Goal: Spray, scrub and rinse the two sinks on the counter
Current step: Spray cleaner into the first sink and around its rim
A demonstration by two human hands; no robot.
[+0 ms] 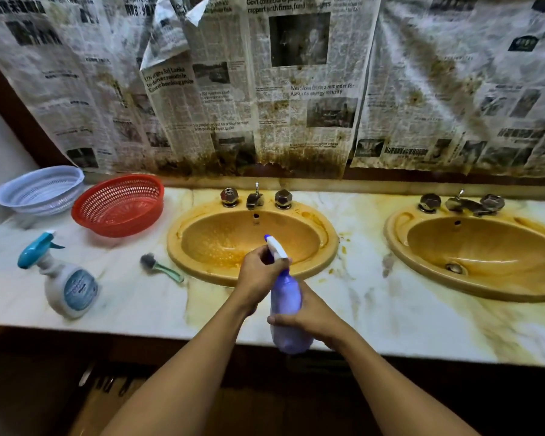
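Note:
Two yellow-orange stained sinks sit in the marble counter: the left sink [221,240] in the middle of the view and the right sink [472,247] at the far right. I hold a purple spray bottle [285,297] over the left sink's front rim, its white nozzle pointing into the bowl. My left hand [258,272] grips the trigger head. My right hand [309,316] grips the bottle's body from the right. A small scrub brush [159,265] with a green handle lies on the counter left of the left sink.
A white bottle with a teal sprayer [60,275] stands at the counter's left. A red basket [120,206] and a pale blue basket [41,190] sit at the back left. Each sink has taps [255,198]. Stained newspaper [296,105] covers the wall.

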